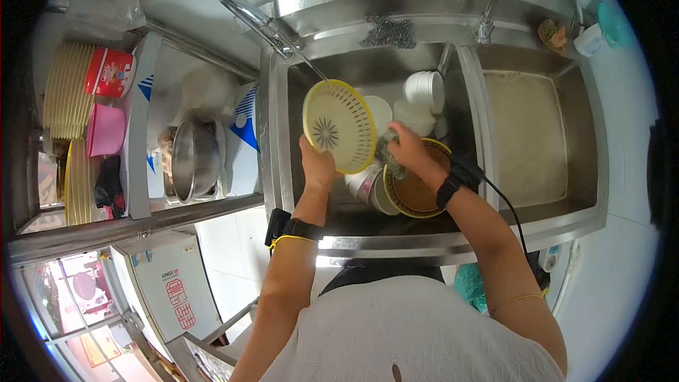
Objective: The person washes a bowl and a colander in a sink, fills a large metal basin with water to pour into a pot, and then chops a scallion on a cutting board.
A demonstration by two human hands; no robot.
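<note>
My left hand [317,164] grips the lower edge of a yellow-rimmed colander [339,124], tilted up in the left sink basin. Water from the left tap [258,18] reaches its top edge. Close to the colander's right side, my right hand [409,147] is closed around a greyish scouring pad [389,154], partly hidden by the fingers. Beneath that wrist sits a yellow-rimmed bowl [424,194] with brownish liquid inside. White bowls [426,92] lie behind it, and more dishes [364,184] show under the colander.
The right basin [527,134] holds cloudy water, with a second tap [488,25] behind. Dark metal mesh [387,32] lies on the back ledge. At left, a shelf carries stacked yellow plates [67,92], a pink container [106,129] and a steel bowl [194,159].
</note>
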